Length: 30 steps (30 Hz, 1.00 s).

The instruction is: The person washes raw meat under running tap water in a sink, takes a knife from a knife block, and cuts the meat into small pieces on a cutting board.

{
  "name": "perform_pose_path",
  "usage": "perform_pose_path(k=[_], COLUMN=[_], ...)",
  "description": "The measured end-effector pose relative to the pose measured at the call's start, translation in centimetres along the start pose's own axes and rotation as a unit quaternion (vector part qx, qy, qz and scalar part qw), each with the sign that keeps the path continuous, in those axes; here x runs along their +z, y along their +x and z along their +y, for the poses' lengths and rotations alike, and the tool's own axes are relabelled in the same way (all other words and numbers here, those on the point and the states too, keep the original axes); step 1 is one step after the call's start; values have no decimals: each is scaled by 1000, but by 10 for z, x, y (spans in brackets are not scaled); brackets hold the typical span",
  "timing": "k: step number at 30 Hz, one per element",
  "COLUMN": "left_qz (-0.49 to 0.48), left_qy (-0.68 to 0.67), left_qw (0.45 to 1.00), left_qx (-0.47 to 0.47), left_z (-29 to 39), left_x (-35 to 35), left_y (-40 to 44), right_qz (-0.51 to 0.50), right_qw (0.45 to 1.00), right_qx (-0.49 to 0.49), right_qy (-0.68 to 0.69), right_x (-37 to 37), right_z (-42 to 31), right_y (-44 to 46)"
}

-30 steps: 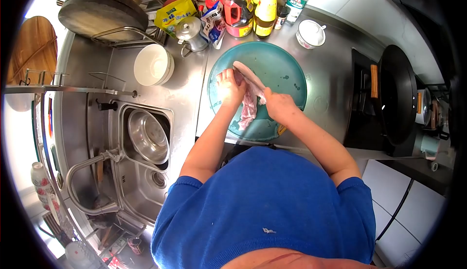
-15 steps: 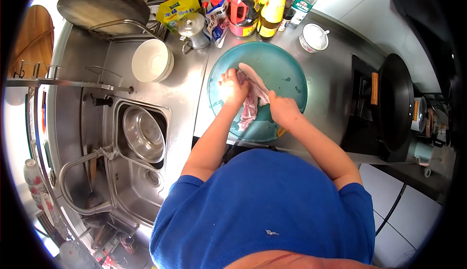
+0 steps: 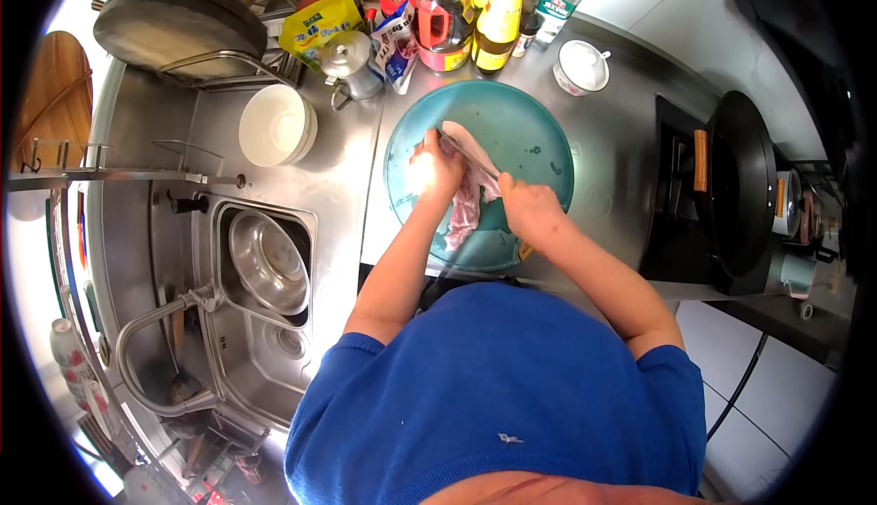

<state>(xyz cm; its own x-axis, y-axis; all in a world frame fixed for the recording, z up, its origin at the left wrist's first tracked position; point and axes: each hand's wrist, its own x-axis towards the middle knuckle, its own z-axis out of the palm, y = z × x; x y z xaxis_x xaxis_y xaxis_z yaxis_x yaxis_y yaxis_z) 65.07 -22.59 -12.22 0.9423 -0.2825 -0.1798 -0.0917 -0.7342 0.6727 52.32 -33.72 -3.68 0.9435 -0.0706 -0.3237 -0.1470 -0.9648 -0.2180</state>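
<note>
Holding a slab of raw meat (image 3: 465,215) with the left hand (image 3: 438,170), fingers bent over the upper left side of the piece, and gripping a knife (image 3: 471,154) in the right hand (image 3: 533,205), closed so fully around the handle as to hide it. Lying near the middle of a round teal cutting board (image 3: 533,116), with a pale strip of skin or fat at the upper right and pinker flesh trailing down near the lower rim. Running slantwise along the meat, from the right fist up to just beside the left fingertips, with a narrow grey blade (too thin from this height to tell how deep in). Most worth guarding against: a slip of the blade into the left fingers, likely enough given so close a tip and such moist-looking flesh. Also possible: a twist or slide of the slab under uneven pressure, for want of any hold on the lower end. Conceivable too: a skid of the whole board on the smooth steel surface (image 3: 610,139) under a hard push, with no mat in sight beneath. Less pressing: a knock to the soy sauce bottle (image 3: 446,25), the yellow-labelled bottle (image 3: 502,16) or the lidded metal pitcher (image 3: 352,64) beyond the far rim, from a wide sweep of either arm. Safer, being farther off to the right: a black wok (image 3: 742,190).
</note>
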Motion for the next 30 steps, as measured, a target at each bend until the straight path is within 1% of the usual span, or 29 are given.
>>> perform_pose_path(k=[2,4,8,10,13,15,16,18,19,21,22,23,25,27,30], left_qz=[13,43,32,49,33,37,33,22,26,10,15,15,-3,5,17], left_qy=[-12,-8,11,23,32,21,12,6,2,18,45,42,41,37,27], left_qw=[1000,999,999,994,996,997,998,999,999,1000,998,998,997,997,997], left_qx=[-4,18,35,91,82,66,54,35,32,9,38,38,67,71,66], left_z=[2,1,-3,-5,-2,-3,-2,3,1,-1,-1,-3,-9,-10,-9], left_x=[2,4,2,1,1,3,3,-1,1,5,4,5,7,7,6], left_y=[0,-2,1,2,1,3,3,2,4,5,2,3,3,2,-1], right_qz=[5,9,-3,-13,-4,34,32,-30,-31,-70,-71,-76,-83,8,22], right_qw=[1000,1000,998,998,996,992,993,993,994,995,995,994,991,993,992], right_qx=[0,0,18,20,25,32,26,58,55,53,53,64,80,37,35], right_qy=[1,5,53,63,89,115,113,98,93,42,38,48,63,110,120], right_x=[3,6,6,2,4,4,0,-10,-8,-1,1,2,9,17,22], right_z=[3,4,-1,-4,-12,-17,-19,-16,-12,-3,-2,-4,-11,-12,-10], right_y=[1,2,14,28,59,75,73,61,52,34,36,39,49,73,78])
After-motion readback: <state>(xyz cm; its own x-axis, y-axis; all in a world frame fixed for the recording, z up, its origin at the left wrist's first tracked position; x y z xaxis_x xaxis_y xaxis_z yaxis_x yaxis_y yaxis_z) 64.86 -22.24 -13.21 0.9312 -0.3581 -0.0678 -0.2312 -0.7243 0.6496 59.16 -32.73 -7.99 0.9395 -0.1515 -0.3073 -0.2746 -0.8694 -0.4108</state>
